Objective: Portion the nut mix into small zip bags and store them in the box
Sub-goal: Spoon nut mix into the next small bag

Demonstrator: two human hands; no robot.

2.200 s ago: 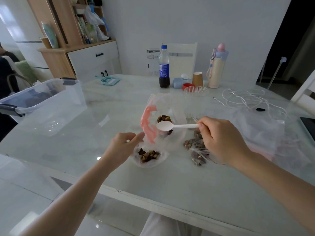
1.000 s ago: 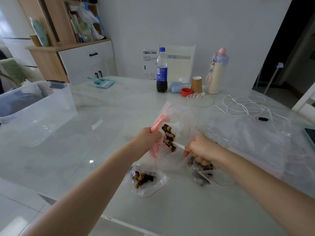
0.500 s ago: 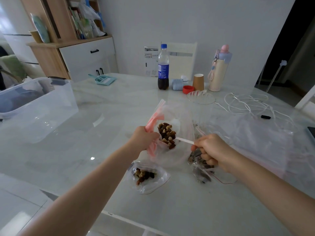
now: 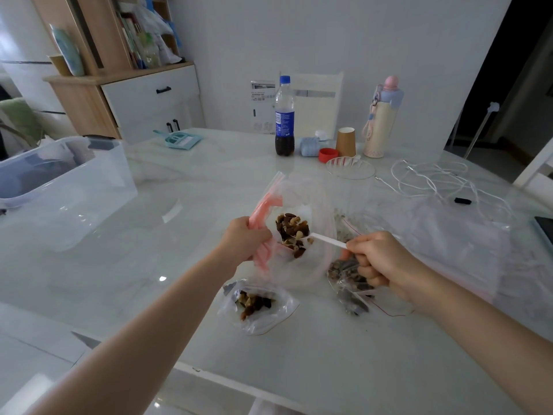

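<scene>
My left hand [image 4: 244, 239] grips the pink zip edge of a large clear bag [image 4: 311, 265] and holds it up off the table. Nut mix [image 4: 291, 230] is piled inside it. My right hand [image 4: 378, 259] holds a white plastic spoon [image 4: 327, 241] by its handle, with the bowl of the spoon in among the nuts. A small zip bag [image 4: 258, 307] with some nut mix lies open on the table below. Another small bag of nuts [image 4: 348, 280] lies under my right hand. The clear plastic box [image 4: 59, 181] stands at the far left.
A cola bottle [image 4: 284, 115], paper cup [image 4: 346, 142], red cap [image 4: 328, 154], pale flask [image 4: 381, 118] and clear plastic container [image 4: 350, 187] stand at the back. White cables [image 4: 434, 181] and loose clear bags [image 4: 454, 238] lie at the right. A teal dustpan [image 4: 181, 140] sits back left.
My left hand left the small bag on the table and lifted the large bag by its pink zip edge. My right hand pushed the spoon into the nuts inside it.
</scene>
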